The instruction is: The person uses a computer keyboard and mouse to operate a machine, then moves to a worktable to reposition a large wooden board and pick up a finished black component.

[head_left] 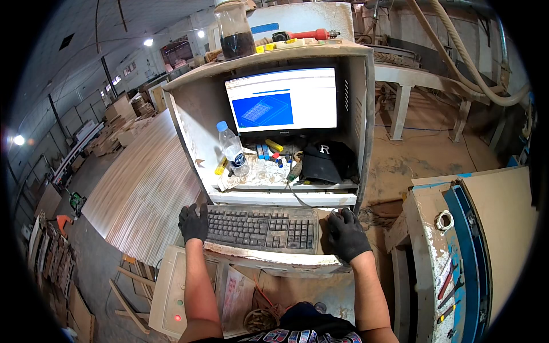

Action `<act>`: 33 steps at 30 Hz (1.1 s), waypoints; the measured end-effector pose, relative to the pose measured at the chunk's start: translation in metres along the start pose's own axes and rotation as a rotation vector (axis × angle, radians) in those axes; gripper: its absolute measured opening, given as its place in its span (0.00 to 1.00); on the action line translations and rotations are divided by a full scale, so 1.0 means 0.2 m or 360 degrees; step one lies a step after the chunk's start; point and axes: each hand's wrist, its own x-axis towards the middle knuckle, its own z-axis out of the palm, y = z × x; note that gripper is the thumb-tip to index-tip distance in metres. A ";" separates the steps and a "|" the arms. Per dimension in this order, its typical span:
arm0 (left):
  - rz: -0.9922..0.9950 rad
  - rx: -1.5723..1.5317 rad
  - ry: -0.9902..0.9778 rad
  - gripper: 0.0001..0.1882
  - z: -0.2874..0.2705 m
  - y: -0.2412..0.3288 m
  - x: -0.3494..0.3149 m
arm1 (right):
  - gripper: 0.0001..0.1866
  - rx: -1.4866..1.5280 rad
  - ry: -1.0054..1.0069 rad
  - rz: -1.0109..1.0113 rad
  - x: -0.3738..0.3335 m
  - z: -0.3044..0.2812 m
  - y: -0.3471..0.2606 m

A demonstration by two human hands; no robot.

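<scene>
Black-gloved right hand [347,235] cups a mostly hidden mouse, fingers curled; left hand [194,223], fingers spread, rests on dusty black keyboard [262,228]. Likely mid-entry; next needs cursor placement.

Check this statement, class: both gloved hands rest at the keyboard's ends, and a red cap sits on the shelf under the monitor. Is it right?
One error: the cap on the shelf under the monitor is black, not red, as the head view shows. The rest stands.

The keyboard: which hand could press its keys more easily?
Probably the left hand: it rests at the keyboard's left edge by the keys. The right hand lies off to the keyboard's right, seemingly covering a mouse.
</scene>
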 end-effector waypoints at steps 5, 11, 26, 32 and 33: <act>0.0004 0.0002 0.0000 0.35 0.01 -0.01 0.01 | 0.22 0.0026 0.0006 -0.0001 0.01 -0.01 -0.02; -0.0001 0.0006 0.0003 0.34 0.01 0.00 0.00 | 0.25 0.0032 -0.0035 0.0045 0.00 -0.01 0.00; 0.0003 0.0040 -0.0046 0.35 -0.01 0.00 0.00 | 0.28 0.0052 -0.0075 0.0074 0.00 -0.02 -0.02; 0.0011 0.0045 -0.0046 0.35 0.00 -0.01 0.01 | 0.26 0.0081 -0.0056 0.0059 0.01 -0.01 -0.01; 0.0013 0.0045 -0.0046 0.35 0.00 -0.01 0.01 | 0.25 0.0088 -0.0046 0.0058 0.00 -0.01 -0.01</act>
